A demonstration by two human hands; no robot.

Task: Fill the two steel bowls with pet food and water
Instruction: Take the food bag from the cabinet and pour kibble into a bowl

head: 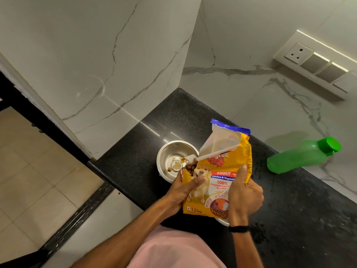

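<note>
Both hands hold the pet food bag (222,176) low in the centre of the frame; the left hand (183,192) curls round its lower left edge with the thumb pressed on the printed front; the right hand (245,196) clutches the right edge in a closed grip; just under the bag's bottom corner, beside the right wrist, a sliver of rim shows what seems to be the second steel bowl (223,222), mostly hidden, its contents out of sight; the bag's long axis runs from the hands upward, yet its torn mouth opens on the left side, where brown kibble (190,167) crowds out over the near rim of the first steel bowl (164,151); that bowl lies up and left of the hands, nearer the left hand, and holds only a few pieces; so the pour likely depends on tipping the bag further leftward; well apart at the right of the frame, the green bottle (297,157) slants on the black counter (299,209) by the marble wall, nearer the right hand.
</note>
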